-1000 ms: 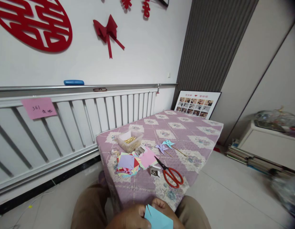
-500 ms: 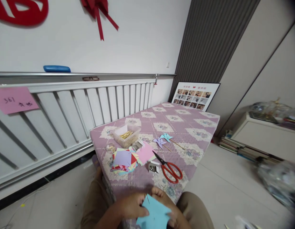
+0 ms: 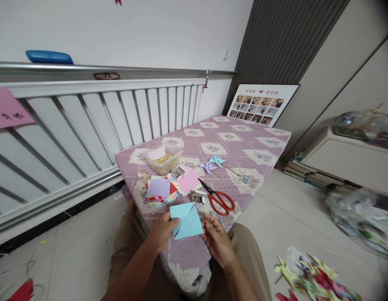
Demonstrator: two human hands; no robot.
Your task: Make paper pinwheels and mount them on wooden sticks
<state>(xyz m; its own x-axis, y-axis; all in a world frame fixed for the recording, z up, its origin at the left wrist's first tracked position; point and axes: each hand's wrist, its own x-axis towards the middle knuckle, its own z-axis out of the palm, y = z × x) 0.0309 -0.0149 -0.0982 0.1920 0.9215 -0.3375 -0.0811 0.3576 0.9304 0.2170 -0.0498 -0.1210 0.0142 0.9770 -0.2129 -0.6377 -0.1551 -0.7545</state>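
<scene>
A light blue paper square point(image 3: 186, 220) with cuts running in from its corners is held up over the near end of a low table covered in a purple quilted cloth point(image 3: 237, 156). My left hand point(image 3: 162, 232) pinches the square's left edge. My right hand point(image 3: 217, 241) sits at its right corner, fingers curled against the paper. Just beyond lie red-handled scissors point(image 3: 219, 200), a stack of coloured paper squares point(image 3: 160, 190), a small box of pins point(image 3: 199, 197), two finished paper pinwheels point(image 3: 212, 164) and a clear tub of wooden sticks point(image 3: 164, 160).
A white slatted rail point(image 3: 87, 113) runs along the left wall, with a blue case point(image 3: 49, 57) and glasses point(image 3: 106, 76) on its ledge. A photo board point(image 3: 261, 104) leans at the far end. Books, a cabinet and plastic bags fill the right; finished pinwheels point(image 3: 309, 276) lie on the floor.
The view has tilted downward, so the wall decorations left the frame. Both hands lifted the blue square up and forward, showing it whole with its cuts.
</scene>
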